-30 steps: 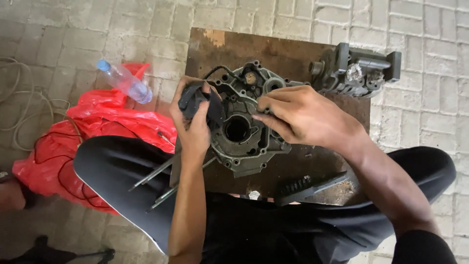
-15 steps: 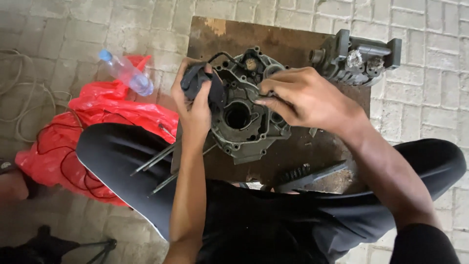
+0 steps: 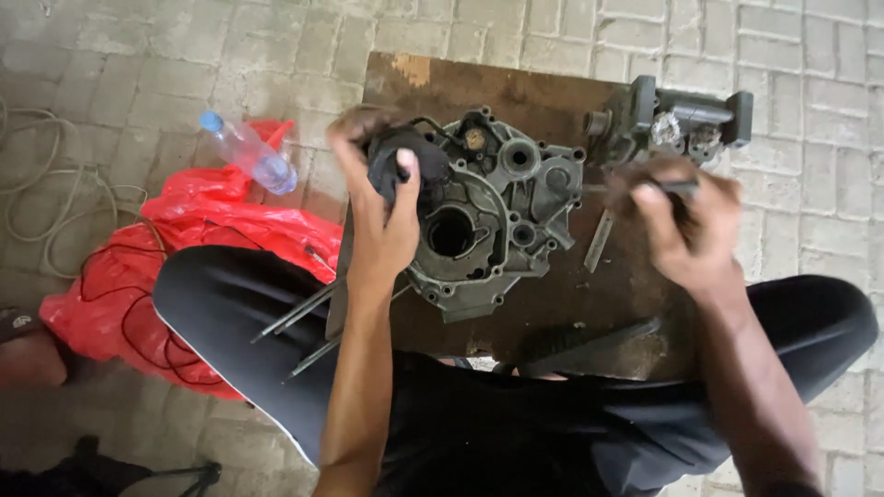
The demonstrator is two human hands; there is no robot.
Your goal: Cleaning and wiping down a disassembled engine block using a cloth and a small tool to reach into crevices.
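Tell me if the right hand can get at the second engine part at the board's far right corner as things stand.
Probably yes. The right hand is raised just in front of the second engine part, with nothing between them. It is blurred and seems to grip a thin dark tool, which might have to be put down first.

The left hand (image 3: 385,216) reaches forward on a bare, straight forearm, fingers curled closed around what it grips, thumb pointing up. The right hand (image 3: 686,225) is raised off to the right, blurred, fingers (image 3: 645,198) bent in a loose fist around a thin dark object, wrist angled inward.
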